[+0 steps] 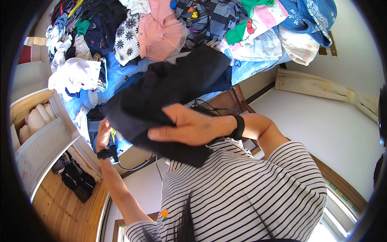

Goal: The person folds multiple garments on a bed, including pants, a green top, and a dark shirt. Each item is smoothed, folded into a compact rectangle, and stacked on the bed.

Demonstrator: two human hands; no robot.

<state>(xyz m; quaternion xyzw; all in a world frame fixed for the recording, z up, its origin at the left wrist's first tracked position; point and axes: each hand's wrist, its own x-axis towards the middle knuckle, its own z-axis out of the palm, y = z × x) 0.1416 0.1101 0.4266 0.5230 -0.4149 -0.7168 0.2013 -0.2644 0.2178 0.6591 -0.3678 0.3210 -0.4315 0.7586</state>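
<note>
A black garment, slightly blurred, is held up in front of my striped top. At its left edge, the fingers of my left hand grip the fabric; a black band circles that wrist. My right hand holds the cloth nearer my chest, its thumb lying over the dark fabric and other fingers partly hidden by a fold. Beneath the garment, a blue patterned bed cover carries clothes. Close to my left hand lie dark folded clothes with a white piece beside them.
Clothes are heaped across the far side: a pink dress, a black-and-white floral garment, a checked garment and blue denim-like cloth. White clothing lies left, near an open cabinet. A brown wooden chair stands right.
</note>
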